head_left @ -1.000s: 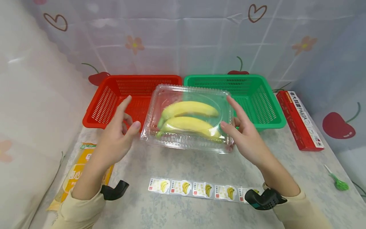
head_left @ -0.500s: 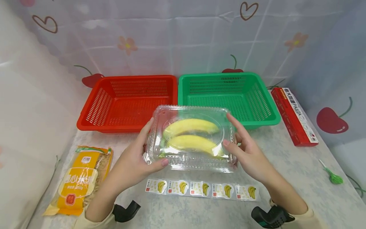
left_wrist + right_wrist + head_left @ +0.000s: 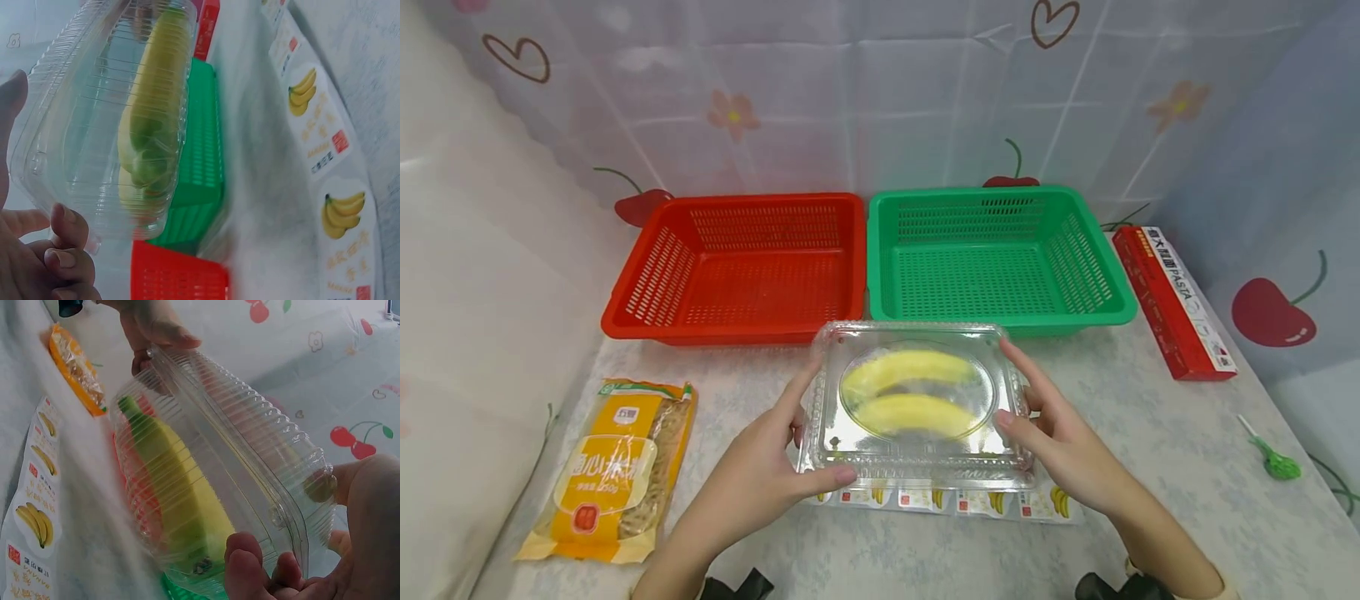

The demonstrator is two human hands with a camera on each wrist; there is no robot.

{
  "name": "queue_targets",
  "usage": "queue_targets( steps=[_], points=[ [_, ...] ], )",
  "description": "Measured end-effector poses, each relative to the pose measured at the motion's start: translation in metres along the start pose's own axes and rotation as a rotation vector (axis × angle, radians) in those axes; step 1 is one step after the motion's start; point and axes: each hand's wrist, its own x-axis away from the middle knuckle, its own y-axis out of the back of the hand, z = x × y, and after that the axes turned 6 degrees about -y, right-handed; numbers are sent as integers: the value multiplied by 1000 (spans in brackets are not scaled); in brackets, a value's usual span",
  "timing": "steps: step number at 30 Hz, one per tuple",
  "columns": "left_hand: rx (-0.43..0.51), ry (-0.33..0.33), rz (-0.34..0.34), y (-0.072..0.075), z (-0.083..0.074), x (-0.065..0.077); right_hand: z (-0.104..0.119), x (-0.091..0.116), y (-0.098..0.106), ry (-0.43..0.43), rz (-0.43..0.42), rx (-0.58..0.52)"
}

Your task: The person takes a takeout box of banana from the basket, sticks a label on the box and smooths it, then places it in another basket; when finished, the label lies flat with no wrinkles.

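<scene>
A clear plastic clamshell box (image 3: 925,463), lid down, is held up between both hands over the front of the table. Inside lie two yellow bananas (image 3: 917,414), seen through the lid; their greenish stem ends (image 3: 150,165) show in the left wrist view. My left hand (image 3: 769,462) grips the box's left side, thumb along the front left corner. On the opposite side, my right hand (image 3: 1063,446) holds the edge, with its thumb on the lid and curled fingers (image 3: 245,559) beneath. Below the box runs a strip of banana stickers (image 3: 1048,506), partly covered by it in the head view.
A red basket (image 3: 730,340) and a green basket (image 3: 1000,327) stand side by side behind the box. On the left lies a yellow-orange pasta bag (image 3: 606,475). A red pasta box (image 3: 1176,308) and a small green-wrapped lollipop (image 3: 1277,462) lie on the right.
My left hand has closed in from the left and taken hold of the clamshell box. The box has come down and nearer to me, away from the baskets, now straighter. My right hand stays on it.
</scene>
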Motion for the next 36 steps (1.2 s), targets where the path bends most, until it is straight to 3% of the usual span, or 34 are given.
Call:
queue_targets(
  steps=[8, 21, 36],
  points=[
    [7, 9, 58, -19, 1, -5, -20, 9, 9, -35, -12, 40],
    [-38, -91, 121, -53, 0, -31, -50, 11, 35, -73, -29, 83],
    [-29, -154, 194, -78, -11, -57, -72, 15, 62, -96, -103, 164]
  ],
)
